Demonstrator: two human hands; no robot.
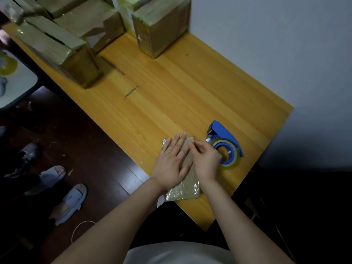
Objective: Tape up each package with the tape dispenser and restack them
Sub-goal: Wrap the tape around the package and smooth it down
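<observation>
1. Package (187, 191): a flat, tape-wrapped parcel lies on the worktop (171, 88) close to its near edge, lengthwise away from the person, with its near end showing glossy tape.
2. Left hand (170, 161): it lies palm down on the package's left half with the fingers straight and slightly spread. The fingertips reach the far edge, and the package sits directly beneath the palm.
3. Right hand (205, 161): it sits over the package's right side, touching the left hand's fingers. Its fingers are curled and the tips are drawn together near the far right corner. Whether they pinch a strip of tape or only press on the surface cannot be told.
4. Tape dispenser (225, 141): blue, loaded with a clear yellowish roll, it stands on the worktop just beside the right hand, on the side away from the package.
5. Taped cardboard boxes (57, 44) are stacked at the far left of the worktop, well apart from the hands. Another box (162, 29) stands alone at the far edge near the wall.
</observation>
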